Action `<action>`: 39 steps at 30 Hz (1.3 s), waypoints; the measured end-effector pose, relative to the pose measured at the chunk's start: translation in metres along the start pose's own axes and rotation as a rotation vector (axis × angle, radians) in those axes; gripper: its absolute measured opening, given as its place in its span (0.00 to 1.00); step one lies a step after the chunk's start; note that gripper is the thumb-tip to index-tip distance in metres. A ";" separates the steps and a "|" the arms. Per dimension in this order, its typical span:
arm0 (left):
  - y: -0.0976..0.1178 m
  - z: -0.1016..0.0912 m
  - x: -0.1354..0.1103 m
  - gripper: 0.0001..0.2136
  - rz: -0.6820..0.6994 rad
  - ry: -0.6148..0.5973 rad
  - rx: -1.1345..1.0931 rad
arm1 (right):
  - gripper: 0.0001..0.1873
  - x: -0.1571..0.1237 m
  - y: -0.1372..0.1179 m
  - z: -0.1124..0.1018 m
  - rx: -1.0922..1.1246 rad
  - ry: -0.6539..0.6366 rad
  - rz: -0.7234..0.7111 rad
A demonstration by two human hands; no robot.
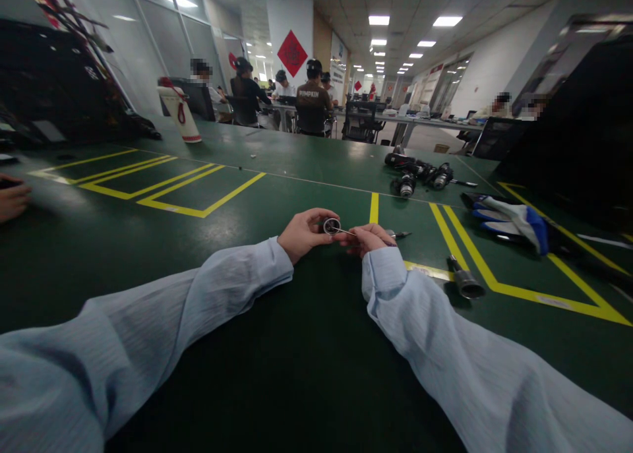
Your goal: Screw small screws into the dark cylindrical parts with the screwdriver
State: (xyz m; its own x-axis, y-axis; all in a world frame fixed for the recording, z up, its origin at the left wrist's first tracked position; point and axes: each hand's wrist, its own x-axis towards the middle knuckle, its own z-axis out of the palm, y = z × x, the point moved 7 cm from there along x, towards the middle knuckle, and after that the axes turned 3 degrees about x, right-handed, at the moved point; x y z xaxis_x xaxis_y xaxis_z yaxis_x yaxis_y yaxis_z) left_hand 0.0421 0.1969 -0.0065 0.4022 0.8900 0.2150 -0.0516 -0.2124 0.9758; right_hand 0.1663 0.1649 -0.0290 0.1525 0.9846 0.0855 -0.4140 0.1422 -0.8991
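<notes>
My left hand (307,234) is closed around a small round metal part (331,225) with a bright rim and a dark hollow inside. My right hand (368,238) pinches a thin metal tool (347,231), its tip reaching to the opening of the round part. Whether the tip touches the inside is too small to tell, and the tool's grip is hidden by my fingers. Just beyond my right hand lies a small pointed metal piece (401,234). Right of my right sleeve, a metal cup-shaped part with a stem (467,283) rests on the green table (297,189).
Yellow tape (202,211) marks boxes on both sides. Black power tools (420,169) lie at the back right, near blue-and-white gloves (517,222). A white cylindrical container (182,115) stands back left. Another person's hand (14,197) shows at the left edge.
</notes>
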 end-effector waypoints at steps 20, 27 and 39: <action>-0.005 0.002 0.001 0.19 0.037 -0.051 0.115 | 0.06 -0.008 -0.012 -0.003 -0.394 0.131 -0.199; -0.004 0.003 0.000 0.20 0.025 -0.064 0.152 | 0.06 -0.006 -0.008 -0.005 -0.203 0.163 -0.011; -0.003 0.003 0.000 0.20 0.009 -0.061 0.153 | 0.06 -0.009 -0.014 -0.001 -0.262 0.132 -0.109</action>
State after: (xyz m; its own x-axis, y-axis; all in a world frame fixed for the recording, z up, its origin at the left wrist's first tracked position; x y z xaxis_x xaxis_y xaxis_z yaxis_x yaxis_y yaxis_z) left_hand 0.0453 0.1963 -0.0092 0.4573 0.8626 0.2165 0.0820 -0.2833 0.9555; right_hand 0.1716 0.1542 -0.0177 0.3055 0.9408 0.1469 -0.1461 0.1987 -0.9691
